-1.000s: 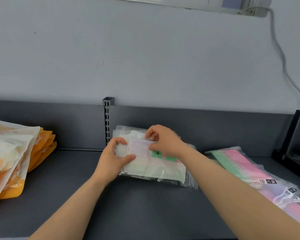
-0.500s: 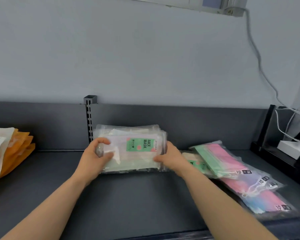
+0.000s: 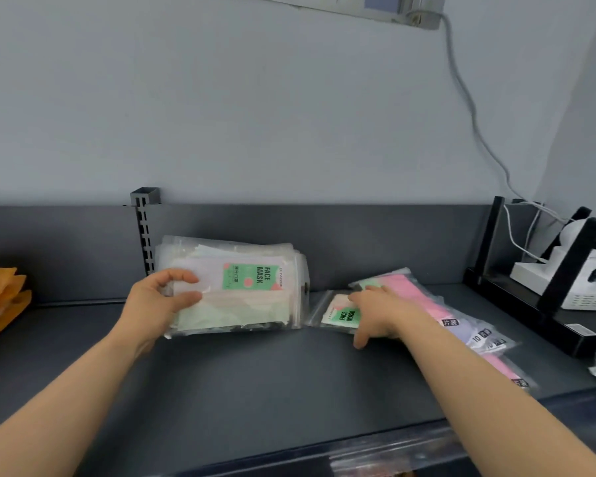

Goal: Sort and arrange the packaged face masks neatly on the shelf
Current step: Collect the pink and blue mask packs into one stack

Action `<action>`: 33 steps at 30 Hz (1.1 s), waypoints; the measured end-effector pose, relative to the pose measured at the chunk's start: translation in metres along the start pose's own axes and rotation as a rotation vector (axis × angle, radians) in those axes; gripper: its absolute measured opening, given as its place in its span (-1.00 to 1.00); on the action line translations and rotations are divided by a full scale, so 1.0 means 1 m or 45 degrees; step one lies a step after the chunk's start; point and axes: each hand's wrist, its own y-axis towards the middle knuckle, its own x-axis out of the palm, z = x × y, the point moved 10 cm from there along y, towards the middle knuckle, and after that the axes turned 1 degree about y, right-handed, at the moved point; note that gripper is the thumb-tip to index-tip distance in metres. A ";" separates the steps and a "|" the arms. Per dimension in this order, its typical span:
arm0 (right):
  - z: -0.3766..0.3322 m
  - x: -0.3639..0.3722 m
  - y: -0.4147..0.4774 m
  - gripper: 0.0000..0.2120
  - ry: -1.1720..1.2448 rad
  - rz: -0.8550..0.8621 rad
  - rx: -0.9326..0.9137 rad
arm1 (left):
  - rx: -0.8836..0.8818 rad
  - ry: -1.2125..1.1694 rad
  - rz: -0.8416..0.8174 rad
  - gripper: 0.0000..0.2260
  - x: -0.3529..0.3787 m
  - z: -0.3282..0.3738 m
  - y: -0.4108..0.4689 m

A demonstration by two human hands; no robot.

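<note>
Dark grey shelf, low back panel along far side. Far left: orange pouches, piled, overlapping. Centre, far: stack of clear mask packs, up on edge, near back panel. Just right: small mask pack, flat. Right: pink and green mask packs, fanned flat, far to near.

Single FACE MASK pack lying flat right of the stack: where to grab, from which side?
Probably pinch its near edge, coming from the front. The single pack lies flat and thin on the shelf, so only an edge offers purchase; the right hand and pink packs block its right side, and the stack in the left hand crowds its left.
</note>
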 end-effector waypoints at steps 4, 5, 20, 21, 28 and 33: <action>0.000 0.000 -0.002 -0.46 0.112 0.206 -0.028 | -0.043 0.050 0.007 -0.76 0.000 -0.012 -0.004; 0.002 -0.004 -0.003 -0.60 0.188 0.262 -0.021 | -0.047 0.067 0.023 -0.76 -0.002 -0.013 -0.005; 0.045 -0.108 -0.040 -0.86 0.866 0.903 -0.032 | -0.100 -0.055 -0.069 -0.77 0.027 -0.015 -0.007; 0.049 -0.117 -0.042 -0.86 0.842 0.919 -0.040 | -0.102 -0.061 -0.074 -0.77 0.029 -0.016 -0.007; 0.039 -0.158 -0.063 -0.96 0.755 1.188 -0.033 | -0.159 -0.090 -0.095 -0.78 0.036 -0.022 -0.011; -0.060 -0.087 -0.054 -0.92 0.898 0.976 -0.492 | -0.191 -0.094 -0.061 -0.81 0.033 -0.021 -0.011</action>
